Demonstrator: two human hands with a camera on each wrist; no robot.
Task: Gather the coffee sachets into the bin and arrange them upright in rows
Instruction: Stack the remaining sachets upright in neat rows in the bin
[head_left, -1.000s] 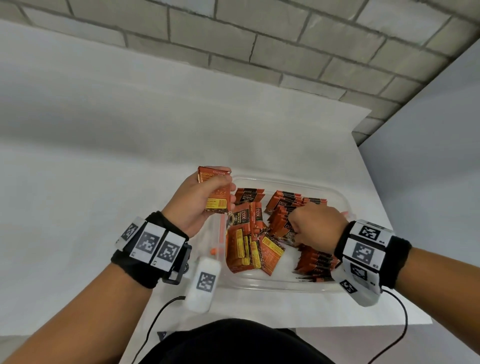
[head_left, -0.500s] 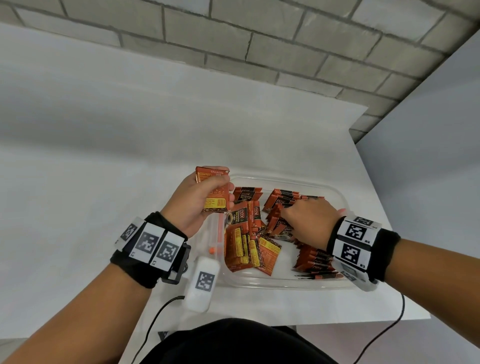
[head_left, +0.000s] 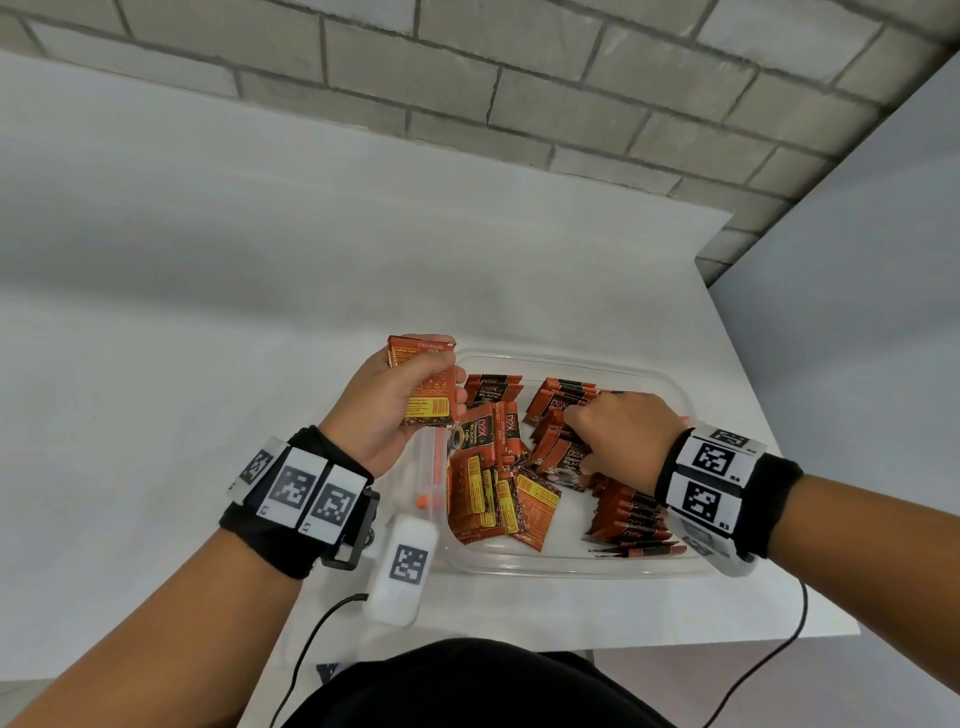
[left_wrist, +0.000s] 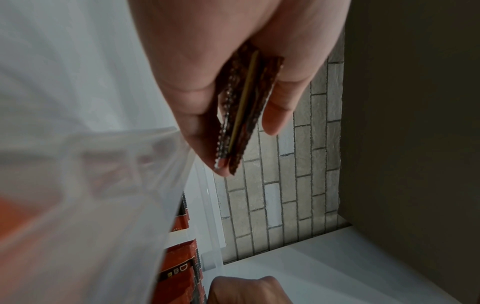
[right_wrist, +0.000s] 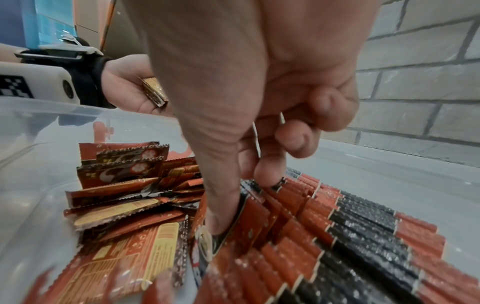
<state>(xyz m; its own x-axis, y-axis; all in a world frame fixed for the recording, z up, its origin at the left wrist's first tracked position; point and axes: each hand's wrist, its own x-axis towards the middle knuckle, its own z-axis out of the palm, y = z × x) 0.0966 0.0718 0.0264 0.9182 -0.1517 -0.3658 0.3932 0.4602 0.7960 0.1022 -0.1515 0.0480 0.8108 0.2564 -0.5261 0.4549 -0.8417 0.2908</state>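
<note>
A clear plastic bin (head_left: 571, 566) sits on the white table and holds orange-and-black coffee sachets. Several stand upright in a row (head_left: 631, 514) along its right side, and others lie loose and flat (head_left: 498, 499) on the left. My left hand (head_left: 426, 384) grips a small stack of sachets (head_left: 431, 400) above the bin's left rim; the stack (left_wrist: 241, 107) shows edge-on in the left wrist view. My right hand (head_left: 582, 421) is inside the bin. Its thumb and index finger (right_wrist: 244, 200) pinch a few upright sachets (right_wrist: 363, 236) in the row.
A white camera module (head_left: 408, 566) hangs off my left wrist at the bin's near left corner, with cables trailing over the near table edge. A brick wall (head_left: 519, 93) stands behind the table and a grey panel (head_left: 857, 312) to the right.
My right hand has shifted a little toward the far end of the upright row and its wrist has risen. The left hand with its stack has stayed put.
</note>
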